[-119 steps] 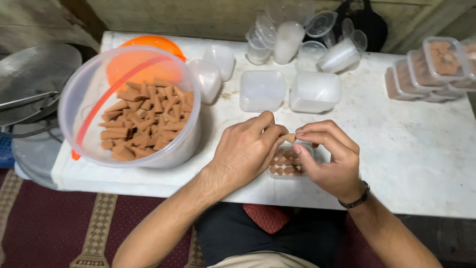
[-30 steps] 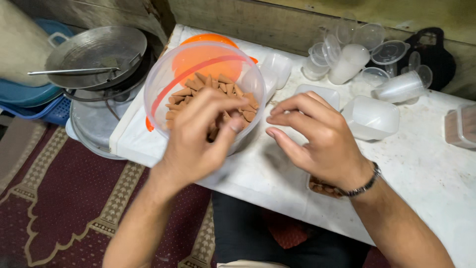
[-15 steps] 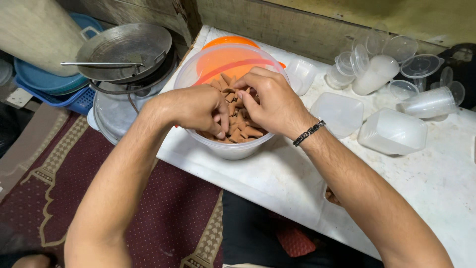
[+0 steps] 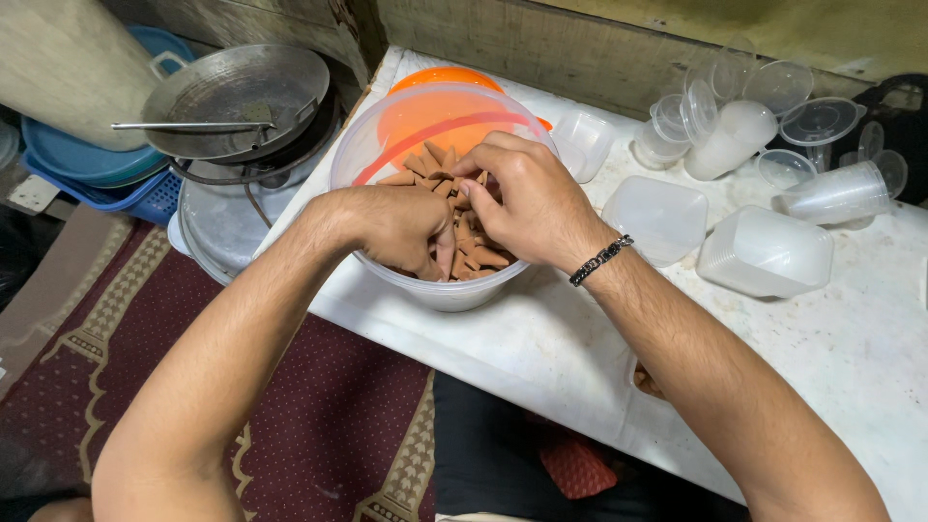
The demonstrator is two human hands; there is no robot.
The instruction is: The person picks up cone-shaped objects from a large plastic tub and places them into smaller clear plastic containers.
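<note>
Both hands deep in the clear plastic tub (image 4: 437,290), set at the near left corner of the white table (image 4: 851,358) within easy reach of the seated body. Left hand (image 4: 391,227) plunged among the brown wedge-shaped biscuits (image 4: 478,253), fingers curled downward and closed loosely around a few pieces, thumb side hidden, so the exact grip impossible to tell. Right hand (image 4: 527,198), with a dark beaded bracelet (image 4: 601,260) at the wrist, arched over the pile, fingertips bunched together and pinching at biscuits near the middle, apparently for sorting pieces out of the heap. Orange lid (image 4: 445,79) tucked behind and under the tub's far side, out of the way. Empty clear rectangular containers (image 4: 764,253) turned upside down and stacked to the right, likely to stay clean, with nested round cups and lids (image 4: 735,135) further back along the wall. A small container with brown pieces (image 4: 646,383) half hidden beneath the right forearm at the table edge. Off the table to the left, a metal pan (image 4: 237,92) resting atop stacked basins (image 4: 92,164), above a red patterned rug (image 4: 319,406).
</note>
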